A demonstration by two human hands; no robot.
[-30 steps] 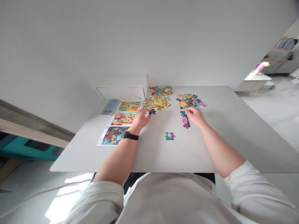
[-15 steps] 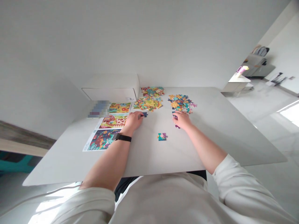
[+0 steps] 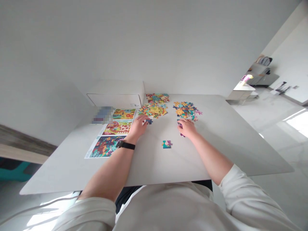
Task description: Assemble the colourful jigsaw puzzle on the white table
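Note:
My left hand (image 3: 137,126), with a black watch on the wrist, pinches a dark blue puzzle piece (image 3: 149,121) on the white table (image 3: 226,141). My right hand (image 3: 187,127) rests with its fingers curled over a joined strip of purple and blue pieces (image 3: 180,124), most of it hidden under the hand. A small joined teal and purple cluster (image 3: 166,144) lies alone nearer to me. Loose pieces lie in two heaps beyond my hands: a yellow-green heap (image 3: 154,109) and an orange-blue heap (image 3: 186,109).
A sheet with three reference pictures (image 3: 113,132) lies at the left. A white box (image 3: 116,93) stands at the back against the wall. A third small heap of pieces (image 3: 157,97) sits beside it. Floor and furniture show at the right.
The view swung and shifted. My right hand slid down over the joined strip and now covers most of it. My left hand stayed on the dark blue piece.

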